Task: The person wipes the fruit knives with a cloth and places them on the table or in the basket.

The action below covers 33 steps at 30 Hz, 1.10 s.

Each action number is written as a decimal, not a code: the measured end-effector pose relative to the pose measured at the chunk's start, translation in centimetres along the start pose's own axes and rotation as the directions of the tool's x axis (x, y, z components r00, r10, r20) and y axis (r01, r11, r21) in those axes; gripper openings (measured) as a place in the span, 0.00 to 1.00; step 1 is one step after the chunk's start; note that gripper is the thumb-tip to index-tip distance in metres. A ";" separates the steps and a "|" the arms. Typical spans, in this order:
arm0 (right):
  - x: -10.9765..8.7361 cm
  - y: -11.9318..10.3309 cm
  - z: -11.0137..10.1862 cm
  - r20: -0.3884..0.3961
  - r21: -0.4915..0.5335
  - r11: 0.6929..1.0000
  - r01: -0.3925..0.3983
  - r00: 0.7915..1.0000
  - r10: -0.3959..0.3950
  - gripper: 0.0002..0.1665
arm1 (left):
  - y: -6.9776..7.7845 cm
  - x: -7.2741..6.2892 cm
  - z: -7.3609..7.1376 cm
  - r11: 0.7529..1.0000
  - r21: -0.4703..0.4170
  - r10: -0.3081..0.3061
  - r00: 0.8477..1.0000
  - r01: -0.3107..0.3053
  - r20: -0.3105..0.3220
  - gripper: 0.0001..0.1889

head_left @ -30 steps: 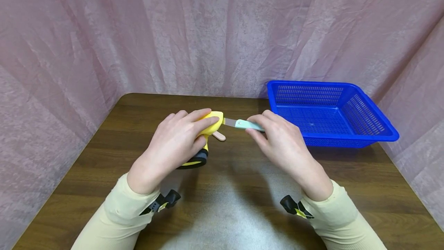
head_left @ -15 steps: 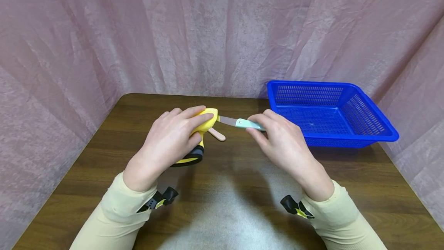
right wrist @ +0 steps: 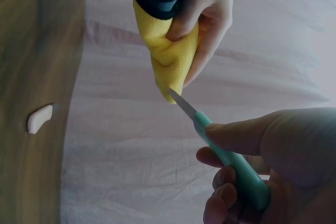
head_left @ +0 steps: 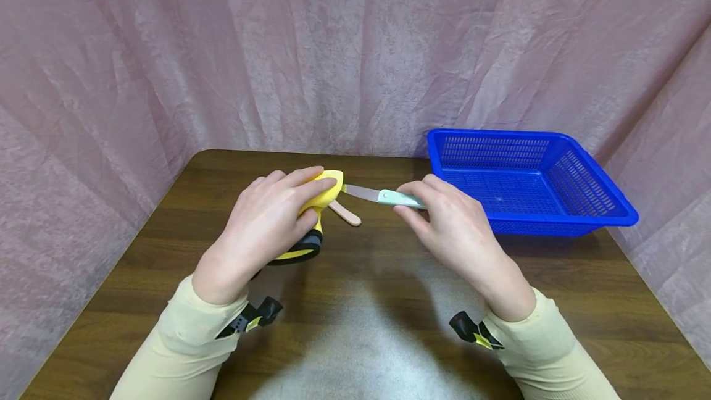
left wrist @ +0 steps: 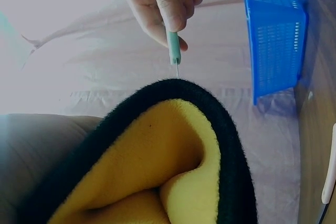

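My left hand [head_left: 258, 215] grips a yellow cloth [head_left: 328, 189] with a black and grey border, folded between thumb and fingers. My right hand [head_left: 458, 221] holds a small knife [head_left: 399, 198] by its mint green handle, blade pointing left. The blade's tip end meets the folded corner of the cloth, and most of the blade shows bare. In the right wrist view the cloth [right wrist: 176, 56] hangs around the tip of the knife [right wrist: 236, 171]. A second, pale pink handle [head_left: 347, 213] lies on the table beside the cloth; its other end is hidden.
A blue plastic basket [head_left: 547, 225] with slotted walls stands at the back right of the wooden table [head_left: 355, 326], just beyond my right hand. Pink curtains [head_left: 333, 54] hang behind the table and along its sides.
My left hand and the cloth have slid left and slightly away along the blade, baring more of it and of the pink handle. The right hand and knife have barely moved.
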State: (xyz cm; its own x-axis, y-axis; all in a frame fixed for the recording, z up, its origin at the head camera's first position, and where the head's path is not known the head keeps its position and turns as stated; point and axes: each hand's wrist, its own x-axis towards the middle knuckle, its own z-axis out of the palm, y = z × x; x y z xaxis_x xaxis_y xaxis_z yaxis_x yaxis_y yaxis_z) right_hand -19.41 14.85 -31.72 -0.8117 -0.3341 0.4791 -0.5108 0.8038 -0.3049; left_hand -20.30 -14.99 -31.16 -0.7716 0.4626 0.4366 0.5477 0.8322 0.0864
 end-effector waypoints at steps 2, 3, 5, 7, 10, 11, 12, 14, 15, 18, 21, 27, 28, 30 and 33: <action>0.0 0.0 0.0 0.001 0.000 1.000 -0.004 1.000 0.004 0.12 | -0.1 0.0 -0.1 1.000 -0.004 -0.004 1.000 0.004 0.001 0.32; 0.0 0.0 -0.1 -0.001 0.000 1.000 -0.006 1.000 0.006 0.12 | -0.1 0.0 -0.1 1.000 -0.005 -0.008 1.000 0.008 0.002 0.32; 0.0 0.0 -0.1 -0.004 0.001 1.000 -0.007 1.000 0.007 0.12 | -0.2 0.0 -0.2 1.000 -0.007 -0.014 1.000 0.014 0.002 0.32; 0.0 0.0 -0.1 -0.008 0.002 1.000 -0.007 1.000 0.007 0.11 | -0.3 0.0 -0.3 1.000 -0.010 -0.020 1.000 0.020 0.001 0.32; 0.0 0.1 -0.1 -0.013 0.004 1.000 -0.007 1.000 0.007 0.11 | -0.3 0.0 -0.4 1.000 -0.015 -0.025 1.000 0.025 0.001 0.32; 0.0 0.1 -0.1 -0.014 0.003 1.000 -0.007 1.000 0.007 0.11 | -0.3 0.0 -0.4 0.999 -0.018 -0.026 1.000 0.026 0.001 0.32; 0.0 0.1 -0.1 -0.016 0.004 1.000 -0.007 1.000 0.007 0.11 | -0.3 0.0 -0.5 0.999 -0.020 -0.026 1.000 0.026 0.000 0.32; 0.1 0.1 -0.1 -0.018 0.004 1.000 -0.006 1.000 0.006 0.11 | -0.3 0.1 -0.5 0.999 -0.023 -0.026 1.000 0.025 -0.003 0.32; 0.1 0.1 -0.1 -0.019 0.003 1.000 -0.005 1.000 0.005 0.12 | -0.3 0.1 -0.5 0.999 -0.024 -0.026 1.000 0.026 -0.005 0.32; 0.1 0.2 -0.1 -0.021 0.004 1.000 -0.004 1.000 0.004 0.12 | -0.3 0.1 -0.5 0.999 -0.027 -0.031 0.999 0.031 -0.012 0.32; 0.1 0.2 -0.1 -0.016 0.008 1.000 -0.007 1.000 0.007 0.12 | -0.3 0.1 -0.5 0.999 -0.031 -0.039 0.999 0.038 -0.016 0.32; 0.0 0.2 -0.1 -0.006 0.005 1.000 -0.017 1.000 0.017 0.11 | -0.2 0.1 -0.6 0.999 -0.026 -0.035 0.999 0.034 -0.026 0.31; 0.0 0.2 -0.1 -0.008 0.001 1.000 -0.016 1.000 0.016 0.11 | -0.1 0.1 -0.7 0.999 -0.024 -0.033 0.999 0.032 -0.030 0.31; 0.0 0.2 -0.1 -0.014 -0.008 1.000 -0.015 1.000 0.015 0.10 | -0.1 0.1 -0.7 0.999 -0.022 -0.028 0.999 0.027 -0.038 0.31; 0.0 0.2 -0.1 -0.031 -0.022 1.000 -0.013 0.999 0.013 0.08 | 0.0 0.1 -0.7 1.000 -0.022 -0.023 0.999 0.021 -0.050 0.31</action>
State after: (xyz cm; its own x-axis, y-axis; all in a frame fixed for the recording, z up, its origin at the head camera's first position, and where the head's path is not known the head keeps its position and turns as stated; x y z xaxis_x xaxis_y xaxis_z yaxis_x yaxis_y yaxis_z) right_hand -19.48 15.04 -31.73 -0.8089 -0.3084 0.5005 -0.4936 0.8187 -0.2934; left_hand -20.18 -15.17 -30.49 -0.7668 0.4279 0.4784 0.5381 0.8349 0.1157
